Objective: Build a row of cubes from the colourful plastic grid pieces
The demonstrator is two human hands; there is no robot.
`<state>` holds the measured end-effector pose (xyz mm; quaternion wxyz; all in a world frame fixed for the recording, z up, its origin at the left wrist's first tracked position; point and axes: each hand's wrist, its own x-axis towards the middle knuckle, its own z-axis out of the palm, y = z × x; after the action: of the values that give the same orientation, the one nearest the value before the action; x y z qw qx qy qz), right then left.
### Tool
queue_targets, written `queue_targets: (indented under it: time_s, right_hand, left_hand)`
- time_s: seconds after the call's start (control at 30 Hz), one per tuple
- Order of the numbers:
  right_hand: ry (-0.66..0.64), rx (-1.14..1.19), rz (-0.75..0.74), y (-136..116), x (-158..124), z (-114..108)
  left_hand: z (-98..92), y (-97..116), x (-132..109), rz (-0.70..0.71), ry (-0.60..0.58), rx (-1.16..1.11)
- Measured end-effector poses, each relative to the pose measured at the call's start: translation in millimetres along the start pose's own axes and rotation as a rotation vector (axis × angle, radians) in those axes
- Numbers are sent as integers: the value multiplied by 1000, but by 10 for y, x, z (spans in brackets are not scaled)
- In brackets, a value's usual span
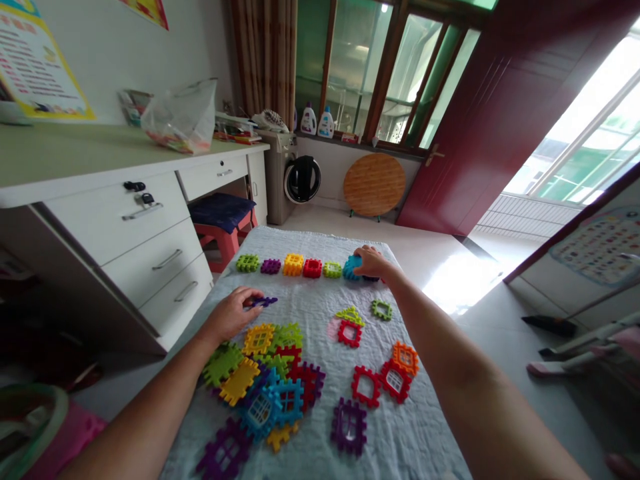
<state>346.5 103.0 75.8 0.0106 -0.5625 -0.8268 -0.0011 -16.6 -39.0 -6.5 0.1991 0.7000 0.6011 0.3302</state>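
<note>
The person's hands are well apart over the cloth-covered counter (310, 303). The left hand (235, 312) has its fingers closed on a purple piece (266, 302), just beyond a mixed pile (275, 393) of interlocking pieces. The right hand (373, 261) touches a blue stack (351, 268) in the far row; whether it grips cannot be told. A light-green stack (332, 269) stands just beside the blue one.

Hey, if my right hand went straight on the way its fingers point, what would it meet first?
Probably the blue stack, which your right hand seems to touch; beyond that, the light green stack looks next in line, though depth is hard to judge.
</note>
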Motion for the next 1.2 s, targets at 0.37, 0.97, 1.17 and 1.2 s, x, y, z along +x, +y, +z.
queue_targets:
  time_s: [0.37, 0.97, 1.17, 1.2]
  right_hand:
    - [-98, -76, 6, -51, 49, 57]
    - [-51, -50, 5, -42, 17, 27]
    - [241, 143, -29, 67, -459, -111]
    - [259, 181, -37, 93, -583, -126]
  left_hand:
    - [35, -68, -2, 4, 3, 3]
    - [11, -10, -8, -3, 4, -6]
    - [10, -19, -5, -14, 3, 12]
    - [14, -21, -4, -12, 7, 16]
